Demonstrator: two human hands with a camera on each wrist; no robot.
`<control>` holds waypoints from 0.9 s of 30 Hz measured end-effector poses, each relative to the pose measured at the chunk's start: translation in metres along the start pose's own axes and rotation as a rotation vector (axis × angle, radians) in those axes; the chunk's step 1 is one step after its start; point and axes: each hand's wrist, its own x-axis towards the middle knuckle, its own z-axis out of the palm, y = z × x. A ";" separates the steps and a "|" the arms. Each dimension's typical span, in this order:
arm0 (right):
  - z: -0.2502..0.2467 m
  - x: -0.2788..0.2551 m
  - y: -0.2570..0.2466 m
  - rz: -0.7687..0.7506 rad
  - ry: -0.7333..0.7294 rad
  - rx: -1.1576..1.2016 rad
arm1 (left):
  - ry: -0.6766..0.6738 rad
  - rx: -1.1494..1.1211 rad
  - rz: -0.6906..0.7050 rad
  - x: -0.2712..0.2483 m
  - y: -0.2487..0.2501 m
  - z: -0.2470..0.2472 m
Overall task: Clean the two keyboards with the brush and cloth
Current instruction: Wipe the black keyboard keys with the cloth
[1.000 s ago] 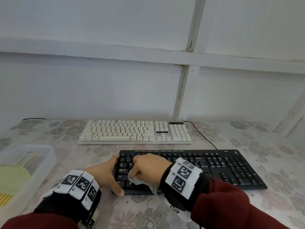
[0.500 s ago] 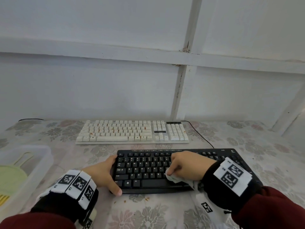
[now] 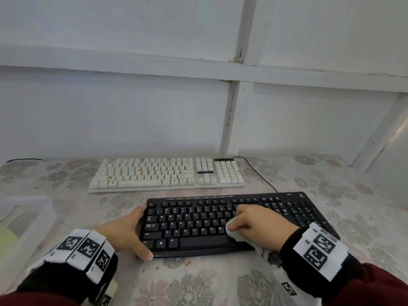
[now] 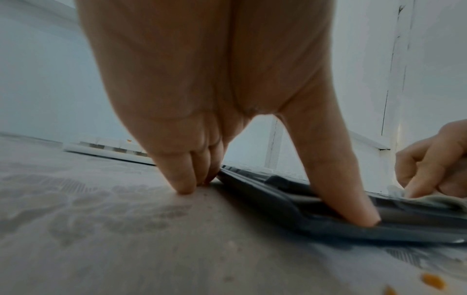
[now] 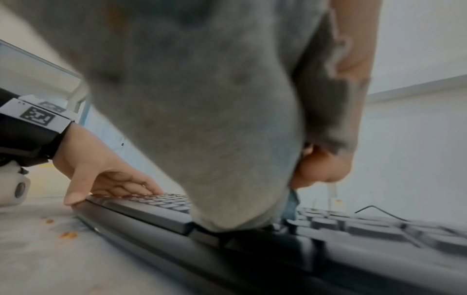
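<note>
right hand [image 3: 254,224] bunched on cloth [image 3: 237,235], mid black keyboard [image 3: 198,226]. left hand [image 3: 123,230] fingers straight, bracing its left end. i'd wipe row by row, light pressure. white keyboard [image 3: 165,173] beyond looks unwiped, probably.

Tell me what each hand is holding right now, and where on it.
The right hand grips the bunched cloth around its front end. The left hand braces the black keyboard at its left edge.

Black keyboard [image 3: 220,224], cream keyboard [image 3: 167,174] with orange specks, seemingly grey cloth [image 3: 237,234], floral-patterned tablecloth [image 3: 198,283].
</note>
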 end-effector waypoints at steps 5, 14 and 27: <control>-0.007 -0.010 0.019 0.050 -0.010 0.009 | -0.018 -0.010 0.015 -0.001 0.001 0.000; -0.018 -0.025 0.063 0.225 -0.044 -0.011 | -0.017 0.002 0.010 -0.004 0.005 0.002; 0.002 0.012 -0.023 -0.061 0.018 0.028 | -0.017 0.012 0.009 -0.005 0.006 0.000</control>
